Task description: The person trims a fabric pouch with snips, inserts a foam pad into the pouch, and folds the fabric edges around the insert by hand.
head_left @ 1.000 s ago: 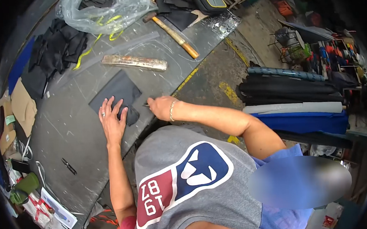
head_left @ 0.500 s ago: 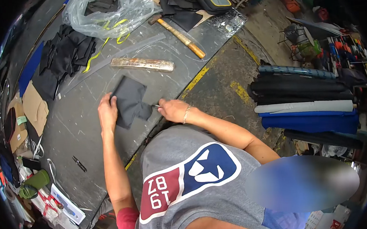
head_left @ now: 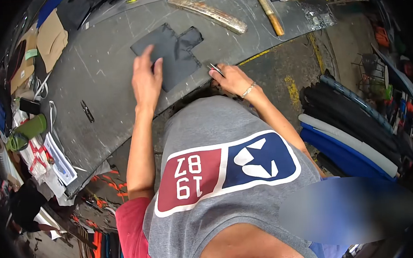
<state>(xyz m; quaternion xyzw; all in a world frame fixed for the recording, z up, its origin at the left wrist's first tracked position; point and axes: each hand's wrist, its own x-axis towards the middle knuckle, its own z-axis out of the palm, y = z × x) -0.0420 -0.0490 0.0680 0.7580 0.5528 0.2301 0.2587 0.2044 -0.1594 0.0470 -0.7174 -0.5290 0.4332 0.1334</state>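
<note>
A dark grey piece of fabric (head_left: 173, 50) with a cut-out, stepped outline lies on the grey tabletop (head_left: 108, 64), close to its front edge. My left hand (head_left: 147, 78) is over the fabric's left part, fingers apart and thumb spread; whether the fingertips touch the cloth I cannot tell. At the table edge, right of the fabric, my right hand (head_left: 234, 80) is closed on a slim, pointed metal tool (head_left: 216, 69). Its tip sticks out toward the fabric but stays apart from it. Most of the tool is hidden in my fingers.
Behind the fabric lie a worn bar (head_left: 209, 13) and a wooden-handled hammer (head_left: 271, 16). A small black tool (head_left: 87, 111), a green bottle (head_left: 27, 132) and papers (head_left: 59, 159) are on the left. Fabric rolls (head_left: 348, 129) stand beyond the table on the right.
My left hand has let go of the fabric's edge and opened over it. The fabric now lies flatter and turned. My right hand still holds the tool. The view has tilted downward.
</note>
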